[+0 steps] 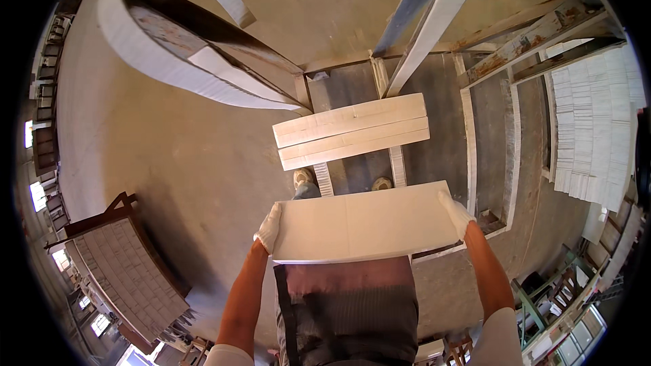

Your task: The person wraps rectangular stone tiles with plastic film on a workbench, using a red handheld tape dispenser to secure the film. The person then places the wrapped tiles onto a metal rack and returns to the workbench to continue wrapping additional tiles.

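Observation:
A long, pale rectangular board or flat box (366, 224) lies level in front of my body, its broad face up. My left hand (269, 227), in a white glove, is closed on its left end. At the opposite end my right hand (456, 214), also gloved in white, grips the edge; the fingers underneath are hidden. Just beyond it, two similar long cardboard-coloured pieces (351, 131) rest side by side across the low rails of a metal frame. Those pieces touch neither hand.
The rusty metal frame (468, 142) has low rails by my feet and tall uprights (434, 20) wrapped in pale strips. Stacked white pieces (588, 129) stand at the right. A rack of layered pieces (125, 274) stands at the lower left. Green-framed equipment (542, 298) is at the lower right.

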### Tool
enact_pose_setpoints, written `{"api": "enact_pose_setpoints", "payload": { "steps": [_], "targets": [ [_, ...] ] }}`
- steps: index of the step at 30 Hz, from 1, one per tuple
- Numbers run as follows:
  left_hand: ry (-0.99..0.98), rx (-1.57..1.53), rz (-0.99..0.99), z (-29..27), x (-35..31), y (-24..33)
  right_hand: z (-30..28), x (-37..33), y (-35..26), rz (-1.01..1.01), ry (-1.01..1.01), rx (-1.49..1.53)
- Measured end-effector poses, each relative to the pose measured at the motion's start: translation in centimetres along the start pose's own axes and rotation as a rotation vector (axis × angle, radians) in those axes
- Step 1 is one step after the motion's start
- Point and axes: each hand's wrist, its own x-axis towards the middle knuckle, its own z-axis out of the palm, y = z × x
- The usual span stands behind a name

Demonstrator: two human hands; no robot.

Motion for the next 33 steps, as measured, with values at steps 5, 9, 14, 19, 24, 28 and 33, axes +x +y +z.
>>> {"api": "enact_pose_setpoints", "payload": {
  "steps": [5, 9, 14, 19, 24, 28, 33],
  "targets": [
    [0.017, 0.024, 0.031, -2.0, 7.8, -0.8, 0.2, 9.2, -1.3, 0.071, 0.006, -0.076],
    [0.039, -0.019, -0.017, -1.8, 12.1, -0.4, 0.3, 14.2, -2.5, 0.076, 0.082, -0.183],
    [0.215, 0.197, -0.051, -3.2, 17.4, -0.7, 0.2, 18.7, -4.4, 0.122, 0.121, -0.300],
    [0.302, 0.238, -0.064, -2.0, 20.6, 0.0, -0.8, 23.6, -5.4, 0.147, 0.169, -0.395],
    [0.281, 0.083, 0.043, -5.2, 23.3, -1.5, -0.8, 25.1, -5.9, 0.119, 0.052, 0.044],
    [0.084, -0.325, -0.170, -6.7, 22.3, -1.0, -1.4, 23.7, -5.0, 0.034, -0.001, 0.268],
    [0.020, -0.229, 0.136, -3.8, 19.1, -2.2, -0.3, 24.1, -1.1, -0.068, -0.264, 0.983]
  ]
}}
